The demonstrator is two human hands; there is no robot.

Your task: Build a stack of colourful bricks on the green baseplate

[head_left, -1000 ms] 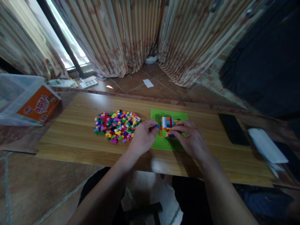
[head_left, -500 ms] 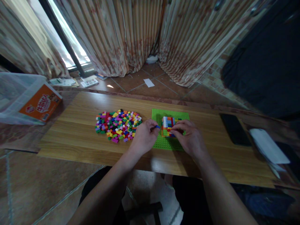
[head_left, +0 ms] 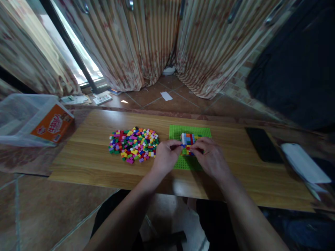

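A green baseplate (head_left: 201,132) lies on the wooden table (head_left: 235,167), and a small block of stacked coloured bricks (head_left: 187,138) stands on it. My left hand (head_left: 165,156) is pinched on a small blue brick at the block's left side. My right hand (head_left: 210,157) is closed round the block's near right side, fingertips touching it. A pile of loose coloured bricks (head_left: 134,144) lies on the table to the left of my left hand.
A clear plastic tub with an orange box (head_left: 51,123) in it sits off the table's left end. A black phone (head_left: 264,144) and a white object (head_left: 305,162) lie at the right. Curtains hang behind, with papers on the tiled floor.
My left hand has carried the blue brick rightward up against the block's left side. The camera view has shifted down slightly. My right hand stays on the block.
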